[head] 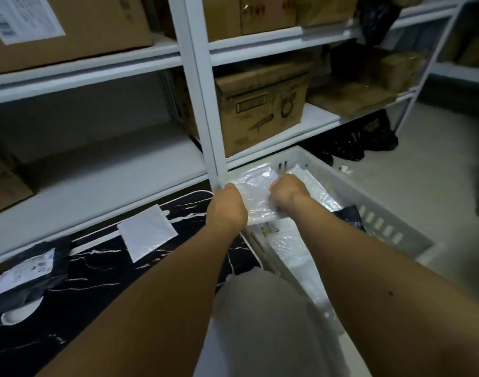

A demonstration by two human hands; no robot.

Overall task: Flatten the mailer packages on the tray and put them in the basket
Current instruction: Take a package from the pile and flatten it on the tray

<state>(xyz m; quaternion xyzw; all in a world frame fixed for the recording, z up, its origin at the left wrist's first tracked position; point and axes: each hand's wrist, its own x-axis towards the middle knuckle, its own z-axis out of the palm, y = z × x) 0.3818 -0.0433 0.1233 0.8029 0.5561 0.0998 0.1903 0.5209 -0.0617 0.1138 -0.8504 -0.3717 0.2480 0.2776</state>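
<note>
My left hand and my right hand both grip a clear plastic mailer and hold it over the white slotted basket on the floor. Several more clear and white mailers lie inside the basket, with a dark one by its right wall. To the left sits the black marble-patterned tray. On it lie a flat white mailer and a black mailer with a white label.
A white metal shelving unit stands straight ahead, its upright post just beyond my left hand. Cardboard boxes fill its shelves. Black bags lie on the floor under the right shelves. Pale floor stretches to the right of the basket.
</note>
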